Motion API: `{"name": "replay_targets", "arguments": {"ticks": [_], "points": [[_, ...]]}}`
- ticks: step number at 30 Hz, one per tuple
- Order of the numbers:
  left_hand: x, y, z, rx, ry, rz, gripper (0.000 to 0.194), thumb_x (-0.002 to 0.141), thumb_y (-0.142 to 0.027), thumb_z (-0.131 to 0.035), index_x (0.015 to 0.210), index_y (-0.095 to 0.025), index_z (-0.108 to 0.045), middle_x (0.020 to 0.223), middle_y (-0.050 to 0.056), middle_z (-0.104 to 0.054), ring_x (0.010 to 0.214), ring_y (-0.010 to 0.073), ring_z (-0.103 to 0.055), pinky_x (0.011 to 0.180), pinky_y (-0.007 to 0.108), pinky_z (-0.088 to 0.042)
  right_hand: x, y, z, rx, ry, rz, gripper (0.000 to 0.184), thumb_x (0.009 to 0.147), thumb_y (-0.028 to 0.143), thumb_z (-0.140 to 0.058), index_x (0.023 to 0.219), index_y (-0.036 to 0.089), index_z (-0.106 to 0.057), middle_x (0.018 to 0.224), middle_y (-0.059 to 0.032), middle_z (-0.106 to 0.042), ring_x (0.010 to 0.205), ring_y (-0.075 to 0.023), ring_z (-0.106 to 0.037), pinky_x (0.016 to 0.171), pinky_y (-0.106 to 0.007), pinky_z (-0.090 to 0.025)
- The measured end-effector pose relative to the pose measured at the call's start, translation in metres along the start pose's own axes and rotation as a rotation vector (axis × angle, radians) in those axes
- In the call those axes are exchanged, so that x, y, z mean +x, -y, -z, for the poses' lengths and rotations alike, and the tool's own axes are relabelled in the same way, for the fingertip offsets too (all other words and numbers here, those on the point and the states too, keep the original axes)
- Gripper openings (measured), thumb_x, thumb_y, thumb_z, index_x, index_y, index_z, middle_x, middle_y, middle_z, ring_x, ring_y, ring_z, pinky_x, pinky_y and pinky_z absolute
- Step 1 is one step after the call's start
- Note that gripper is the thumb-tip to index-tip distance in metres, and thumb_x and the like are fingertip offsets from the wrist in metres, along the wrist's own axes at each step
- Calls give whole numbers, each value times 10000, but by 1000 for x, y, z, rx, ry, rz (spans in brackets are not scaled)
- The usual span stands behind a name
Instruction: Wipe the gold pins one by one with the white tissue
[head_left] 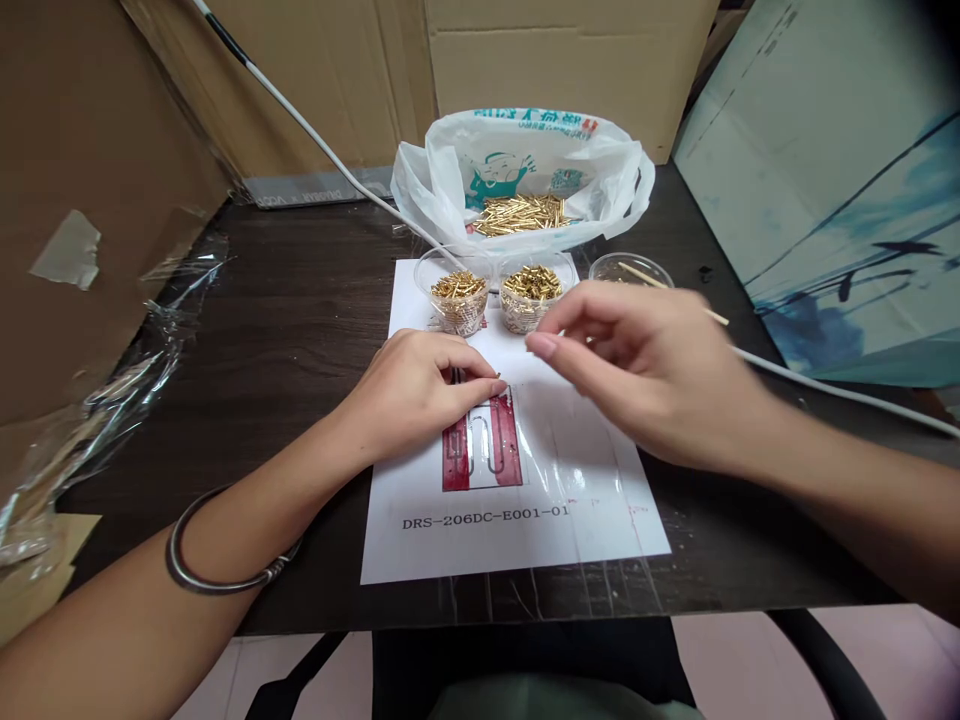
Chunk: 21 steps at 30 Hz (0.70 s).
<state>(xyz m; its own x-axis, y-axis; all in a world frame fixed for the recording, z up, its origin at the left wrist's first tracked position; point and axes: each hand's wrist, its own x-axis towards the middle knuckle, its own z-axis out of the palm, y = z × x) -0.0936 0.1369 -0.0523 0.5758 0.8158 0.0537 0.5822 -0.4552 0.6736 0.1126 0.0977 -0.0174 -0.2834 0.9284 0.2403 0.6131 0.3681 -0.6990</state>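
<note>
My left hand [427, 385] rests over the printed sheet [600, 500], thumb and forefinger pinched together. A tiny gold-coloured pin [498, 376] just shows at their tips. Below those fingertips is the red and white printed figure [481, 440] on the sheet. My right hand [637, 365] hovers to the right, in front of the cups, with thumb and forefinger close together; whatever is between them is too small to see. Behind the hands stand two clear plastic cups of small gold metal pieces, the left cup [459, 318] and the middle cup [517, 318].
A third clear cup [611, 263] with a thin wooden stick [641, 274] is partly hidden by my right hand. Farther back, a white plastic bag [435, 205] holds many gold pins [523, 214]. A white cable [322, 145] crosses the dark table [300, 280]. Cardboard [570, 80] walls the back.
</note>
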Motion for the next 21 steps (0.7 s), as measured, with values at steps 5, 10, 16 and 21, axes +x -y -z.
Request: {"name": "replay_targets", "arguments": {"ticks": [5,10,16,21], "points": [[0,-2,0,12,3,0,152,836,-317,-672,782,-220,-775,781,-5,-729,699,123,-609,637,259,-411,-12,9,19,-637,38,208,198,898,271,-515,813,172,-664,647,-69,-578,539,-155,-454,544,-329,-246],[-1,-3,1,35,10,-24,174,850,-317,-652,787,-216,-780,780,12,-730,706,137,-611,650,267,-425,-20,-12,-4,-796,128,1,198,899,236,-503,954,143,-670,933,-145,-656,570,-159,-486,539,-334,-209],[0,-4,1,66,14,-16,161,844,-312,-655,801,-210,-773,805,11,-734,730,144,-610,666,269,-428,-16,-28,-15,-607,109,29,271,931,247,-469,953,171,-728,941,-101,-651,689,-172,-553,579,-326,-300],[0,-3,1,67,17,-37,171,852,-311,-641,804,-210,-771,809,11,-732,736,145,-610,665,263,-425,-15,-32,-14,-439,62,26,238,909,249,-534,980,154,-740,844,-84,-624,732,-176,-557,673,-325,-398]]}}
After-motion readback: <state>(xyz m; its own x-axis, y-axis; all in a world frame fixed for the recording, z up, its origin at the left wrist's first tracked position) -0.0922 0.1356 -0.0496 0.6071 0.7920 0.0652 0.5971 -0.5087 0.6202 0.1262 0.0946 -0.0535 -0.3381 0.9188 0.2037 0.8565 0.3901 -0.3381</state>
